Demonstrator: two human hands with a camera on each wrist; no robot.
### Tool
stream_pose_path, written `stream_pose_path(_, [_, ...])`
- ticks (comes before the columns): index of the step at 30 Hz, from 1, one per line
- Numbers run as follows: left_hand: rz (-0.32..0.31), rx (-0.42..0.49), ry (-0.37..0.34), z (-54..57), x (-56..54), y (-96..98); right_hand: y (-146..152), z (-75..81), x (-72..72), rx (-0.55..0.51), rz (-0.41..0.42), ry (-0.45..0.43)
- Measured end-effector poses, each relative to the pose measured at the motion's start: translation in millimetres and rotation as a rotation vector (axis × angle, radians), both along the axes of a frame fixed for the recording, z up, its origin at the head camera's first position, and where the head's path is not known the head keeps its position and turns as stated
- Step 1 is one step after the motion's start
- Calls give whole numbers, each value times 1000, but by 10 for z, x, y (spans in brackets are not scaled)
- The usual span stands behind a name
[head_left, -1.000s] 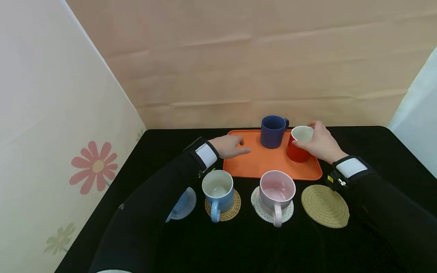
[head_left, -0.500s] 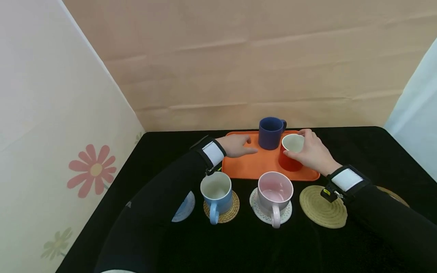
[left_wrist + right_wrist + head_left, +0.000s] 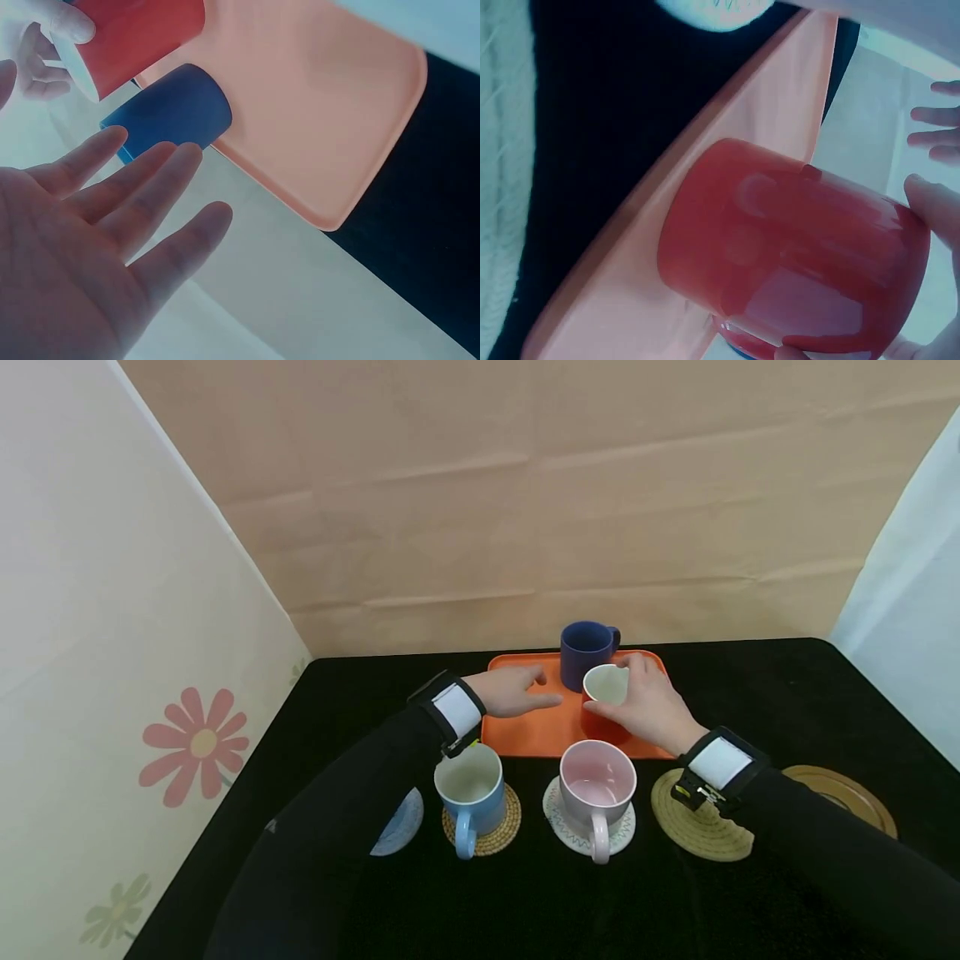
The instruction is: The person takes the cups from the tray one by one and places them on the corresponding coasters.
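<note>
My right hand (image 3: 647, 706) grips a red mug (image 3: 602, 724) with a white inside, thumb and fingers at its rim. The mug is over the orange tray (image 3: 525, 740), right in front of a dark blue mug (image 3: 582, 653) that stands at the tray's back. In the right wrist view, the red mug (image 3: 787, 247) fills the middle, with the tray behind its base. Above the tray's left part, my left hand (image 3: 512, 691) holds nothing, its fingers spread. The left wrist view has this palm (image 3: 82, 240) beside the blue mug (image 3: 176, 109).
In front of the tray, a light blue mug (image 3: 480, 797) stands on a woven coaster (image 3: 512, 818) and a pink mug (image 3: 597, 785) on a white coaster (image 3: 551, 810). A straw coaster (image 3: 708, 839) and a brown round coaster (image 3: 847, 785) lie rightward. A pale blue coaster (image 3: 402, 827) is partly behind the left sleeve.
My right hand has moved left with the red mug, from the tray's right end towards its middle. The left hand has shifted slightly rightward over the tray and stays spread.
</note>
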State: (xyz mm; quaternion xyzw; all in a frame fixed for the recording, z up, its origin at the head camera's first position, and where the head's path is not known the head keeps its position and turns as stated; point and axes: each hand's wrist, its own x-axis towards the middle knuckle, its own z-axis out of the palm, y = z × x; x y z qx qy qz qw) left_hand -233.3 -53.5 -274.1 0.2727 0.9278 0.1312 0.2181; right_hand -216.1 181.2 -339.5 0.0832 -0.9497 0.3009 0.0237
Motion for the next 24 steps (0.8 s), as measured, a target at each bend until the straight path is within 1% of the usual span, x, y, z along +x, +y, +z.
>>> stream_pose_path(4, [21, 0, -11, -10, 18, -54, -28, 60, 27, 14, 25, -35])
stream_pose_path(8, [13, -4, -18, 4, 91, -159, 31, 204, 37, 38, 61, -67])
stream_pose_path(11, [-2, 7, -18, 54, 174, -263, 129, 331, -30, 5, 94, -70])
stream_pose_path(14, [-3, 32, -8, 110, 256, -350, 235, 401, -167, -66, 129, -50])
stream_pose_path(16, [0, 52, -5, 126, 292, -390, 295, 397, -274, -102, 140, -48])
stream_pose_path(18, [1, 71, -16, 123, 318, -414, 344, 360, -374, -129, 145, -59])
stream_pose_path(21, [2, 96, -32, 93, 338, -428, 411, 261, -485, -169, 151, -118])
stream_pose_path(24, [-6, 111, -35, 61, 341, -422, 477, 135, -550, -244, 176, -190])
